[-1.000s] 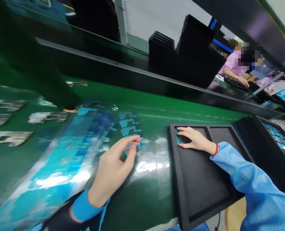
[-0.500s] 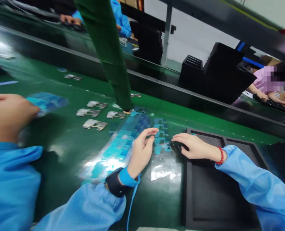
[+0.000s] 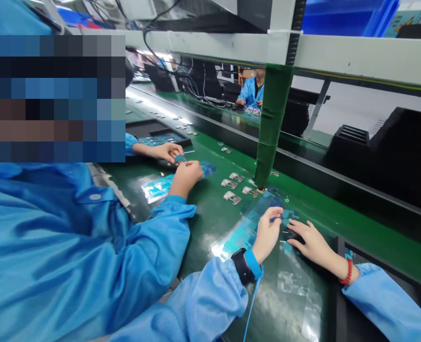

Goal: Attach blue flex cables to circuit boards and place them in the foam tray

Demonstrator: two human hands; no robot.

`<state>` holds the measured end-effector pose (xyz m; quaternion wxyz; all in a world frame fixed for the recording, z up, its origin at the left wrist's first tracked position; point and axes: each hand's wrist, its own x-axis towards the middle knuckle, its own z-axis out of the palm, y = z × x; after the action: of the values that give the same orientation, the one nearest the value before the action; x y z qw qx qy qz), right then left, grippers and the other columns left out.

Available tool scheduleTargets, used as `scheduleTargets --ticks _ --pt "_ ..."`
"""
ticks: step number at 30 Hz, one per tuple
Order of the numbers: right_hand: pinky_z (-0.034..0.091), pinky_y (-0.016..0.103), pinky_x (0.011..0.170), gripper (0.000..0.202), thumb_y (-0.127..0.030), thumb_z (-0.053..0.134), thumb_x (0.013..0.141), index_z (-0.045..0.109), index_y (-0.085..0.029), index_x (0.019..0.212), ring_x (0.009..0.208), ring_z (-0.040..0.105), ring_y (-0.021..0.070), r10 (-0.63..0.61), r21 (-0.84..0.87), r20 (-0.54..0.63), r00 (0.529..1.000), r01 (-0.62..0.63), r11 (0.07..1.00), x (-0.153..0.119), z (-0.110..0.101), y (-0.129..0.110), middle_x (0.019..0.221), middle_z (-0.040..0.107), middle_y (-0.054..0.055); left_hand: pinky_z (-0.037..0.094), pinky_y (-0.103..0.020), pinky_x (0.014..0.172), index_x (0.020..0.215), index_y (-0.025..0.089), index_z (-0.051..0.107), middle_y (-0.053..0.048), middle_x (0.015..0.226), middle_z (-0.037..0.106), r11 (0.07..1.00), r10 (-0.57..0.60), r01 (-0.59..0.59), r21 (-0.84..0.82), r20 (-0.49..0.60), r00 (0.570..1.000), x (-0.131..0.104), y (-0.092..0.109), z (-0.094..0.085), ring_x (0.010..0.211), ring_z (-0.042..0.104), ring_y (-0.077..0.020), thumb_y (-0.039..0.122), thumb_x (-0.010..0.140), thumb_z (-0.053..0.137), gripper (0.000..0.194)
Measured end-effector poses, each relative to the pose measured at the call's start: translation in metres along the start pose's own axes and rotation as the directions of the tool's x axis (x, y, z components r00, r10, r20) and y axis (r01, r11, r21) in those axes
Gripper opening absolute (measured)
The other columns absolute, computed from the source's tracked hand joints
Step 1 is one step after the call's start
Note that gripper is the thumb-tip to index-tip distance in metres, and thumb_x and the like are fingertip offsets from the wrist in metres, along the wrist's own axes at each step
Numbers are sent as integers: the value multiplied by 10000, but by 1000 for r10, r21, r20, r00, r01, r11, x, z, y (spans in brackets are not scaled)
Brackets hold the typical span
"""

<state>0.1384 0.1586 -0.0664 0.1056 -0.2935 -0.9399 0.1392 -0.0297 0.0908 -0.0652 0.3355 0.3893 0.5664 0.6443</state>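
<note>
My left hand, with a black watch and a blue wrist strap with a cord, hovers by a strip of blue film pieces. Its fingers are bent and apart from the thumb, with nothing visible between them. From the right, my right hand reaches over the same strip, fingers spread, a red bead bracelet at the wrist. Something dark lies under its fingertips; I cannot make out what. A long sheet of glossy blue film lies left of my left hand. Clear backing film extends below the strip.
A black tray lies under my right forearm. Several metal parts sit left of a green-wrapped post. At left, a co-worker's hands handle a small blue piece. A dark ledge runs along the back.
The view has swung left, so the bench appears further right and the co-worker beside me shows. My right hand now reaches over the film strip, fingers more spread. My left hand keeps its bent pose.
</note>
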Motion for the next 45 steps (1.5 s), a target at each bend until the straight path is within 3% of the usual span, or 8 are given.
scheduleTargets --ticks 6,11,16,21,29,33,37,45 --pt "593 418 873 300 -384 517 938 680 -170 1072 971 720 262 38 208 -297 954 25 978 5 -46 -1 1073 740 108 532 -431 832 1047 159 619 -69 1050 645 1000 12 -9 -22 155 988 -8 21 -2 918 633 -213 380 916 597 257" --pt "601 372 870 324 -426 516 938 657 -190 1112 1008 713 262 -23 145 -337 941 76 987 3 -98 -19 1119 730 91 559 -374 698 971 142 628 -27 796 677 990 54 14 -142 466 883 -23 45 -1 700 666 -177 472 931 543 343" --pt "627 355 822 346 -450 523 932 633 -232 1176 987 722 260 -104 72 -324 940 134 988 -11 -122 -36 1133 727 70 486 -368 896 987 189 581 -96 1072 648 984 137 -98 -152 276 951 -28 52 -6 1037 614 -221 388 874 624 233" --pt "634 336 800 351 -469 514 935 609 -279 1214 971 726 240 -133 5 -267 955 139 990 -23 -123 -39 1140 723 44 458 -371 950 1149 219 559 -100 1225 575 984 152 -120 -132 273 950 -29 53 -7 1169 529 -248 325 828 655 352" --pt "613 321 721 311 -430 464 963 613 -238 1157 881 718 208 -298 -220 -277 914 241 945 -14 -107 -35 1021 736 55 535 -360 699 841 141 655 -12 734 650 994 53 3 -110 504 862 -35 46 3 692 634 -178 446 874 625 308" --pt "580 328 700 251 -369 479 969 602 -233 1141 830 704 205 -360 -276 -325 874 276 921 -15 -112 -38 991 732 59 541 -394 814 1049 157 663 -83 1002 693 994 41 1 -106 400 916 -34 38 5 933 657 -225 371 888 611 273" --pt "537 373 777 231 -283 502 967 593 -215 1168 784 690 209 -421 -386 -384 822 271 882 -18 -113 -41 972 734 64 560 -331 811 1176 210 628 -120 1324 556 993 26 5 -114 273 962 -35 35 6 1097 621 -240 288 863 606 323" --pt "487 400 909 220 -182 550 941 590 -179 1158 806 696 202 -441 -519 -477 760 162 839 -16 -101 -40 989 748 67 590 -341 697 1262 160 496 -133 1107 677 969 -164 211 -129 306 938 -29 28 6 782 724 -205 324 809 704 525"
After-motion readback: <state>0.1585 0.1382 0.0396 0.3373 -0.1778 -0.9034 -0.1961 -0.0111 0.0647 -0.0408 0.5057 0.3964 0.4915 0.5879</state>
